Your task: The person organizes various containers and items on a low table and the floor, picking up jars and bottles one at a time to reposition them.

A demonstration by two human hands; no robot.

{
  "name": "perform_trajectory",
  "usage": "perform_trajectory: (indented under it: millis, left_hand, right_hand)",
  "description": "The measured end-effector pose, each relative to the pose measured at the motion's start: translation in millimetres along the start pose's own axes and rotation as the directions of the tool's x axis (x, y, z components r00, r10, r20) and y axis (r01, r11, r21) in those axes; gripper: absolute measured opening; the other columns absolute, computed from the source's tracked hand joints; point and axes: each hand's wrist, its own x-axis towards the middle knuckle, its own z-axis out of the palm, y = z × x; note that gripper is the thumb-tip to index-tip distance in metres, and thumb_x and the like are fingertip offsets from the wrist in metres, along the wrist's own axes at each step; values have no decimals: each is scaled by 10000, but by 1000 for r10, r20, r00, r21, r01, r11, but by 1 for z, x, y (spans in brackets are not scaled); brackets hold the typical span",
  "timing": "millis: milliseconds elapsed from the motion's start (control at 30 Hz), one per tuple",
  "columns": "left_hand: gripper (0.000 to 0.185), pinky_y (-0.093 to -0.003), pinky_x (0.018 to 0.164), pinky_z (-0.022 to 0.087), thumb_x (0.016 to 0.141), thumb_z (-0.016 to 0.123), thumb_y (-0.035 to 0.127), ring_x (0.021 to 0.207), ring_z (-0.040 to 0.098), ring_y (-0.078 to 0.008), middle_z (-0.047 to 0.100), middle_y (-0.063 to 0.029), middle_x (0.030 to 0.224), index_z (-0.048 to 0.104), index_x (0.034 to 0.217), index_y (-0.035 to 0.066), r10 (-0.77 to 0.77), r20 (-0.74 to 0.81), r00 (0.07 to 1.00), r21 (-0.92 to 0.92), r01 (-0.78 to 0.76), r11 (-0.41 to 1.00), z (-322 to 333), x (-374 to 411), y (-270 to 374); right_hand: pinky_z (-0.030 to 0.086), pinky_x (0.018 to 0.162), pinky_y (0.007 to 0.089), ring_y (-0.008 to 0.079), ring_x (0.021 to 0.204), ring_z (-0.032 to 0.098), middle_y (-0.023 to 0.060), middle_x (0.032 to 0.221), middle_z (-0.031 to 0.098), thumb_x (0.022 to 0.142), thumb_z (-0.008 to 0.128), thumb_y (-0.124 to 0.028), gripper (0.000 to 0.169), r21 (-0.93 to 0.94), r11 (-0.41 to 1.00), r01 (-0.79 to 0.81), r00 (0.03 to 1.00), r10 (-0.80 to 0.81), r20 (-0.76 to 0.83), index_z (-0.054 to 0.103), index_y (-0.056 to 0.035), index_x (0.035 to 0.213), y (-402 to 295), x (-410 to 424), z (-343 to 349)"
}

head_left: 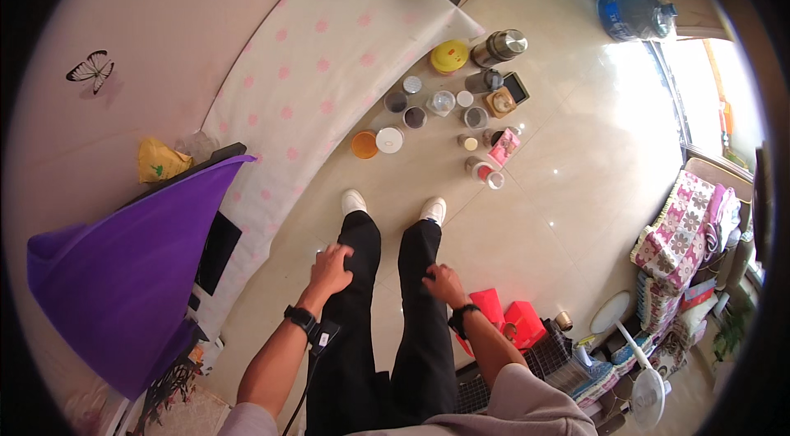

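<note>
My left hand point(331, 269) hangs over my left trouser leg point(360, 245), its fingers loosely bent and nothing seen in it. Beside my right trouser leg point(419, 263), my right hand point(445, 285) is likewise empty, fingers half curled. Beyond my white shoes point(434, 209), a group of containers stands on the tiled floor point(537, 232). Among them are a steel thermos point(501, 47), a yellow-lidded container point(449, 56), an orange-lidded jar point(365, 144), a white-lidded jar point(389, 140), a square clear container point(441, 103) and a pink packet point(504, 146).
A polka-dot cloth point(321, 66) covers a long surface at the left, with a purple cloth point(123, 263) nearer me. Red boxes point(524, 322) and a white fan point(648, 398) are at the lower right. Large water bottles point(629, 13) lie at the upper right.
</note>
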Motion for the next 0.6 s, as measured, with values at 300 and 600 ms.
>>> perform_trajectory:
  millis: [300,600]
  left_hand:
    - [340,-564,803,576,1054,571,355,924,734,-438,760,-206,958,707,957,59,-141,364,921,189,75,979,-12,-242,37]
    - [204,-575,745,546,1013,586,216,844,700,-470,722,-233,846,646,934,38,23,451,892,161,-106,981,-27,-289,64]
  right_hand:
    - [577,734,549,451,787,708,237,757,692,973,686,-322,344,-196,968,-155,967,189,171,640,-20,816,-93,-236,-100]
    - [549,709,568,490,792,671,261,794,673,996,630,-228,271,134,991,5,980,-31,195,637,-8,837,-50,-277,-110]
